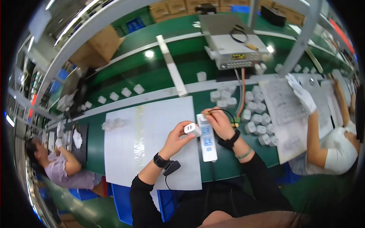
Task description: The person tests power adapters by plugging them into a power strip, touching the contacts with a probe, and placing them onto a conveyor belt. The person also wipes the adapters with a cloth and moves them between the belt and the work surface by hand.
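Note:
My left hand (178, 138) is closed around a small white USB wall charger (192, 129), whose face with two ports is turned up. To its right lies a white power strip (209, 154) with blue socket faces. Over the far end of that strip, my right hand (220, 123) pinches the brownish plug (207, 113) of a thin black cable (227, 110). The charger and the plug are apart. The cable curves away behind my right hand.
A white sheet (152, 117) covers the bench at left. Several white chargers (257, 119) stand right of the strip. Behind is a grey bench instrument (235, 49) with hanging wires (242, 91). Co-workers sit at left (68, 163) and right (323, 148); printed papers (281, 114) lie at right.

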`<state>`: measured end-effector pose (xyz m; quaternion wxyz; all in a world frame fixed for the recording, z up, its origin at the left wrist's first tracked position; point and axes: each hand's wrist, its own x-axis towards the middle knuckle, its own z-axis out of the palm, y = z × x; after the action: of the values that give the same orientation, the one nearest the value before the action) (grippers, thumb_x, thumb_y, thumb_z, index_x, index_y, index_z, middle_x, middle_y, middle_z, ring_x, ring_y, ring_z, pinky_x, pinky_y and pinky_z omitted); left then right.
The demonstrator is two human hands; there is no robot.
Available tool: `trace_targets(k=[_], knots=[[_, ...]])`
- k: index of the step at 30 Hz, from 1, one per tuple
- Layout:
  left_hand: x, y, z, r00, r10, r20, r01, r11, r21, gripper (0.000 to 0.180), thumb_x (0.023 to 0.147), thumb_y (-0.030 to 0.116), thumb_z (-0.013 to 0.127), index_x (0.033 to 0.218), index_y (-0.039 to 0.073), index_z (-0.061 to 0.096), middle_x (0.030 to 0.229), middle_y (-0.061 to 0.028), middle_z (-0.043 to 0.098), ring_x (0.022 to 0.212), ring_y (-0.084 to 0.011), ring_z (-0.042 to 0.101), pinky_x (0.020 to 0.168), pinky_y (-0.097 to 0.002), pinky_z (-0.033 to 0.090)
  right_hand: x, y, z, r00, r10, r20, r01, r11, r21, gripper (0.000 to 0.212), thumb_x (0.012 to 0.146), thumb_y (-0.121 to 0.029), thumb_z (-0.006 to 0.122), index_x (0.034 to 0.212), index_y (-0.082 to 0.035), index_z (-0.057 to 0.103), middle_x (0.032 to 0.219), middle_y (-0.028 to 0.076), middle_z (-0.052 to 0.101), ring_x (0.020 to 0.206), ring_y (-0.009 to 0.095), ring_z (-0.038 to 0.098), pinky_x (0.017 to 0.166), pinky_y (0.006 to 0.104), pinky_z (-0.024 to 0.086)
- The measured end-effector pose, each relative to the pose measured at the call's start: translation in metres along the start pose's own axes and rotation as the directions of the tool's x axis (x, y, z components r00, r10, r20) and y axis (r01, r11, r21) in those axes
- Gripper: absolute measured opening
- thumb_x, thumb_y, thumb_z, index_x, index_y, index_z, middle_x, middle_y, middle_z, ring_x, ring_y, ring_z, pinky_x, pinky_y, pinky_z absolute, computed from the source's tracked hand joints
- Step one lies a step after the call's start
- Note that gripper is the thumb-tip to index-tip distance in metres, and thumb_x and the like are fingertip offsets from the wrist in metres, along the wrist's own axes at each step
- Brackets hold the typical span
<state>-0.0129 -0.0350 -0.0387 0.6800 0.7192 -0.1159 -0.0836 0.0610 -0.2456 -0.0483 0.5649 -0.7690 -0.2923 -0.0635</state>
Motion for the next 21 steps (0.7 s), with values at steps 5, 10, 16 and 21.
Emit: trace_targets(k=[5, 10, 16, 21], knots=[[0.009, -0.003, 0.038, 0.999, -0.030, 0.035, 0.020, 0.961, 0.275, 0.042, 0.084, 0.011, 0.069, 0.122, 0.006, 0.052, 0.115, -0.0094, 0.062, 0.109, -0.0199, 0.060, 0.094, -0.0328, 0.046, -0.011, 0.008, -0.007, 0.997, 0.050, -0.058, -0.050, 0.999, -0.005, 0.018, 0.090, -0.014, 0.056, 0.100, 0.000, 0.064, 0.105, 0.010, 0.064, 0.099, 0.027, 0.057, 0.087, 0.0357, 0.046], [0.007, -0.001, 0.049, 0.984, 0.092, 0.156, -0.170, 0.763, 0.624, 0.042, 0.077, 0.017, 0.074, 0.116, 0.007, 0.059, 0.112, -0.0094, 0.064, 0.101, -0.0262, 0.062, 0.090, -0.0358, 0.046, -0.014, 0.011, -0.003, 0.998, 0.044, -0.050, -0.041, 0.998, 0.057, 0.018, 0.091, -0.015, 0.056, 0.099, 0.000, 0.064, 0.104, 0.009, 0.065, 0.098, 0.028, 0.057, 0.086, 0.0356, 0.046], [0.006, -0.011, 0.047, 0.952, 0.217, 0.217, -0.307, 0.702, 0.643, 0.047, 0.073, 0.018, 0.075, 0.116, 0.008, 0.059, 0.114, -0.0090, 0.064, 0.098, -0.0288, 0.060, 0.088, -0.0366, 0.045, -0.010, 0.011, -0.003, 0.998, 0.023, -0.059, -0.023, 1.000, 0.006, 0.019, 0.090, -0.016, 0.057, 0.099, 0.000, 0.064, 0.105, 0.009, 0.064, 0.094, 0.029, 0.058, 0.083, 0.0357, 0.047], [0.014, -0.012, 0.018, 0.981, 0.162, 0.110, -0.192, 0.908, 0.373, 0.049, 0.074, 0.018, 0.075, 0.118, 0.007, 0.058, 0.117, -0.0091, 0.062, 0.103, -0.0234, 0.060, 0.091, -0.0350, 0.045, -0.013, 0.014, -0.002, 0.998, 0.042, -0.051, -0.042, 0.999, 0.013, 0.020, 0.090, -0.016, 0.057, 0.100, 0.000, 0.064, 0.104, 0.011, 0.064, 0.092, 0.029, 0.059, 0.082, 0.0360, 0.047]])
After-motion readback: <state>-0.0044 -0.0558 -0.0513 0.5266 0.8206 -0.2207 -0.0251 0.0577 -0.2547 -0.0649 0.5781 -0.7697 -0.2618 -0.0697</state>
